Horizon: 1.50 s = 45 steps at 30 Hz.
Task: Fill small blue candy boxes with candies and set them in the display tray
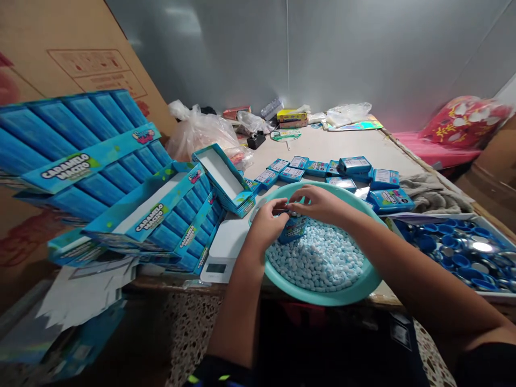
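Observation:
My left hand (268,223) is closed around a small blue candy box (293,231), held upright over the basin. Fingers of my right hand (312,203) are pinched together at the box's top; a few pale candies show there, but what the fingertips hold is hidden. Beneath both hands, a turquoise basin (322,298) contains a heap of small white and light blue candies (322,258). Similar filled-looking blue boxes (316,168) lie in a loose group behind the basin.
Left of the basin sits a white digital scale (226,247), beside stacked blue display cartons (153,215). On the right are a tray of blue caps (455,247) and a grey cloth (433,193). Plastic bags (205,134) lie toward the wall.

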Each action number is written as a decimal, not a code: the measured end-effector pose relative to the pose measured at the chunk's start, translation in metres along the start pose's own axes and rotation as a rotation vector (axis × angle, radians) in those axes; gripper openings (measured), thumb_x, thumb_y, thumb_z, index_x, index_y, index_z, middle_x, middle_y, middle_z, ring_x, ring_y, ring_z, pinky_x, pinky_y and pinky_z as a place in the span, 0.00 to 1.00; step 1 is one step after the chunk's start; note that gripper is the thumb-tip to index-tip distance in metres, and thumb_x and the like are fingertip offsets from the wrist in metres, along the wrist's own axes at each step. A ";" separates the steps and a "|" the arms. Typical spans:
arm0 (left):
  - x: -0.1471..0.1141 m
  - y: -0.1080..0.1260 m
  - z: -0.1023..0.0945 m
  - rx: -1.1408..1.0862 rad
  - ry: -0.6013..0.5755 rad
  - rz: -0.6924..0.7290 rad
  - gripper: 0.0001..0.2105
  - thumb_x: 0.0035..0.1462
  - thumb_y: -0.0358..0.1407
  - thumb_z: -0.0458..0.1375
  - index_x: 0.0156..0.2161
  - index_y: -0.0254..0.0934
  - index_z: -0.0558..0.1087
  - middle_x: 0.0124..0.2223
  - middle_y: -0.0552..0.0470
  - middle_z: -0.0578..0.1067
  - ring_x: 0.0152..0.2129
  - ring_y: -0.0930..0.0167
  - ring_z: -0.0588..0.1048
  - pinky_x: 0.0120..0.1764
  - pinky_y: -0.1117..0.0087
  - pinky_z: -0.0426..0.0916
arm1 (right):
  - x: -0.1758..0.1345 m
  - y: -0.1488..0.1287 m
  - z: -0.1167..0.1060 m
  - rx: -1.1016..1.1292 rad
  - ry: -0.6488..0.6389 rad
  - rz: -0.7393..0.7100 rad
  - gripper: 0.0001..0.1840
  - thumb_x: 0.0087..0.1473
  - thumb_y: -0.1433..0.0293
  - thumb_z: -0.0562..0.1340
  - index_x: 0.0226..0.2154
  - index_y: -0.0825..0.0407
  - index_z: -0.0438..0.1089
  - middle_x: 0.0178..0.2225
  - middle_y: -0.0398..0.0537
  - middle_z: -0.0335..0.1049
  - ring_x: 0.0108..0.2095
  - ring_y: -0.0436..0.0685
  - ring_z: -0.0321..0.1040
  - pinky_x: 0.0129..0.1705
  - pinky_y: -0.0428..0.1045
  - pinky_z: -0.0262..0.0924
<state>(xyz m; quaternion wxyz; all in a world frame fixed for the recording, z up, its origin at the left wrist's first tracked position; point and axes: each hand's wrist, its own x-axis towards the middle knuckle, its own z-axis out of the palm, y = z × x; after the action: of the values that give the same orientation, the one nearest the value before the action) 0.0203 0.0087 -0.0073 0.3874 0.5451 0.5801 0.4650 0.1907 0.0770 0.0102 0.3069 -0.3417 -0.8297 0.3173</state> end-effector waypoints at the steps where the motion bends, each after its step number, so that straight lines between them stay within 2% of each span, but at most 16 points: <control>1: 0.001 -0.001 0.000 -0.015 0.001 -0.007 0.20 0.54 0.26 0.58 0.53 0.32 0.76 0.52 0.41 0.80 0.49 0.63 0.79 0.55 0.58 0.73 | 0.000 0.001 0.001 -0.019 -0.018 -0.009 0.07 0.54 0.62 0.70 0.32 0.48 0.80 0.33 0.48 0.73 0.32 0.55 0.64 0.33 0.50 0.56; 6: 0.002 -0.004 -0.001 -0.002 0.006 -0.012 0.21 0.52 0.25 0.57 0.53 0.31 0.77 0.52 0.41 0.80 0.49 0.63 0.79 0.55 0.57 0.73 | 0.001 0.004 0.000 -0.088 -0.079 -0.038 0.06 0.51 0.68 0.70 0.35 0.44 0.82 0.33 0.45 0.73 0.32 0.54 0.64 0.33 0.49 0.57; 11: 0.001 -0.001 0.000 0.039 0.023 -0.036 0.20 0.54 0.25 0.58 0.53 0.32 0.76 0.49 0.42 0.81 0.46 0.64 0.79 0.54 0.58 0.74 | 0.002 0.004 -0.009 -0.133 -0.082 -0.043 0.05 0.49 0.71 0.68 0.30 0.47 0.82 0.31 0.46 0.73 0.30 0.54 0.65 0.31 0.50 0.56; 18: -0.004 0.005 0.002 0.038 0.013 -0.045 0.21 0.54 0.23 0.58 0.54 0.29 0.76 0.49 0.39 0.81 0.48 0.62 0.79 0.55 0.56 0.73 | 0.001 0.007 -0.012 -0.181 -0.112 -0.095 0.08 0.48 0.74 0.64 0.22 0.49 0.78 0.26 0.46 0.72 0.27 0.53 0.63 0.29 0.51 0.53; 23: -0.006 0.003 0.004 0.051 0.005 -0.026 0.19 0.56 0.22 0.58 0.53 0.29 0.77 0.49 0.39 0.81 0.47 0.62 0.79 0.55 0.57 0.73 | -0.002 0.012 -0.006 -0.158 -0.111 -0.061 0.06 0.48 0.73 0.64 0.28 0.49 0.79 0.27 0.46 0.75 0.29 0.54 0.67 0.31 0.50 0.57; 28: -0.008 0.001 0.004 0.036 0.008 -0.044 0.19 0.57 0.22 0.57 0.53 0.31 0.77 0.50 0.40 0.81 0.47 0.63 0.79 0.54 0.59 0.74 | -0.006 0.011 -0.005 -0.134 -0.086 -0.002 0.04 0.52 0.66 0.66 0.30 0.50 0.76 0.26 0.43 0.74 0.26 0.53 0.66 0.29 0.49 0.57; 33: -0.010 0.002 0.003 0.058 -0.017 -0.044 0.17 0.57 0.22 0.56 0.49 0.33 0.80 0.51 0.42 0.81 0.50 0.63 0.79 0.58 0.59 0.72 | -0.005 0.007 -0.003 -0.188 -0.083 -0.060 0.02 0.53 0.71 0.65 0.30 0.50 0.75 0.30 0.44 0.76 0.30 0.54 0.69 0.32 0.50 0.58; 38: -0.008 0.003 0.003 0.081 -0.041 -0.021 0.16 0.58 0.24 0.56 0.49 0.32 0.81 0.51 0.42 0.82 0.49 0.60 0.80 0.57 0.56 0.73 | -0.006 0.001 0.002 -0.237 -0.088 -0.117 0.04 0.54 0.73 0.65 0.34 0.50 0.76 0.31 0.45 0.73 0.31 0.55 0.67 0.32 0.50 0.58; 45: -0.010 0.011 0.001 0.132 -0.038 -0.044 0.15 0.59 0.25 0.56 0.48 0.34 0.81 0.50 0.44 0.82 0.51 0.61 0.79 0.59 0.57 0.71 | -0.004 -0.004 0.005 -0.291 -0.088 -0.103 0.05 0.54 0.76 0.64 0.33 0.51 0.73 0.31 0.46 0.72 0.32 0.54 0.66 0.32 0.49 0.56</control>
<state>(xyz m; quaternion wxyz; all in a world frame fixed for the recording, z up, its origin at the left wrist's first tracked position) 0.0255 -0.0012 0.0022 0.3718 0.5655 0.6138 0.4065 0.1886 0.0701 0.0089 0.2335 -0.3255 -0.8959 0.1921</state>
